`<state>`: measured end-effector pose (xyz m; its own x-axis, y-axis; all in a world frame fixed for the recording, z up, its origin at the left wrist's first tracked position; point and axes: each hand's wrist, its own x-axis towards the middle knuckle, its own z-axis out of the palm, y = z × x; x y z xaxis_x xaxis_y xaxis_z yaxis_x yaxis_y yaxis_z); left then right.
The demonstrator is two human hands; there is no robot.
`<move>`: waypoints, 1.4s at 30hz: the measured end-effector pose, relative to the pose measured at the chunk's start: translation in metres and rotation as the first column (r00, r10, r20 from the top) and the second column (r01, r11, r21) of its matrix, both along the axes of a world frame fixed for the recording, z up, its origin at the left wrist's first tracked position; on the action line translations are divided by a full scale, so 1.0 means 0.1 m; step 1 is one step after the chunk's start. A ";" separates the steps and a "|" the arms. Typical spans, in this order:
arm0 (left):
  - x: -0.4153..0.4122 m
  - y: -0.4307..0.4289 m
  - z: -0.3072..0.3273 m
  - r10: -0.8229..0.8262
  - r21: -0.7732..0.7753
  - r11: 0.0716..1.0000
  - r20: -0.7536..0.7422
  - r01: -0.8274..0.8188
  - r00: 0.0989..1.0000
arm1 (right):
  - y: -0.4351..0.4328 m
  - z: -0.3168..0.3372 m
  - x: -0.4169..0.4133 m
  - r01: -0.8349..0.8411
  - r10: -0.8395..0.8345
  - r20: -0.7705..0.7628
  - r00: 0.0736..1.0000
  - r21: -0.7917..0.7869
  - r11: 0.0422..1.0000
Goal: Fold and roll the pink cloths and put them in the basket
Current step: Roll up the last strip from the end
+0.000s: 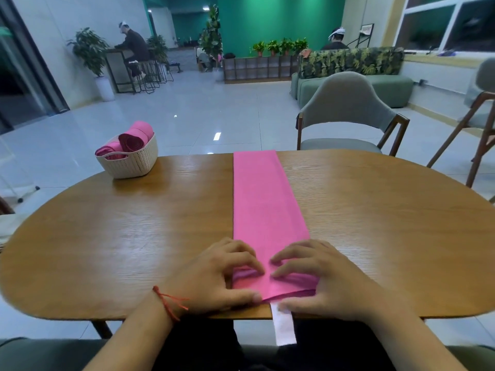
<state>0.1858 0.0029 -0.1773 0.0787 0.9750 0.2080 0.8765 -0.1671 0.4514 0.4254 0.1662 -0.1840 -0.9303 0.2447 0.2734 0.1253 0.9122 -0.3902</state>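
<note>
Both forearms bare, entering at btm of view: L from 7 o'clock, R from 5 o'clock, angled twd centre. L hand (214,274) palm down, fingers curled, tips pointing abt 2 o'clock, thumb stretched twd 3 o'clock along near edge of pink cloth (265,204), pinching it. R hand (329,277) mirrors it: palm down, fingers bent, tips twd 10 o'clock, thumb low twd 9 o'clock. Fingertips of the 2 hands v. close, not touching.

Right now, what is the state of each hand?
Left hand: pinches the near end of the pink cloth.
Right hand: pinches the same end.
</note>
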 end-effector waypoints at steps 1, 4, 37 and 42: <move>0.01 -0.02 0.01 -0.013 -0.023 1.000 0.004 0.013 1.000 | -0.01 0.01 0.00 -0.007 0.007 -0.006 1.000 0.000 1.000; 0.01 -0.03 0.05 -0.017 -0.016 1.000 0.006 0.017 1.000 | -0.03 -0.03 -0.01 0.002 0.003 -0.115 0.993 0.043 0.999; 0.24 -0.17 -0.02 0.088 0.126 0.986 0.154 -0.108 0.984 | 0.03 0.07 0.25 0.030 -0.071 -0.111 0.991 -0.335 0.942; 0.22 -0.18 -0.01 0.178 0.071 0.974 0.346 -0.215 0.921 | 0.03 0.08 0.20 0.078 -0.146 -0.110 0.983 -0.469 0.880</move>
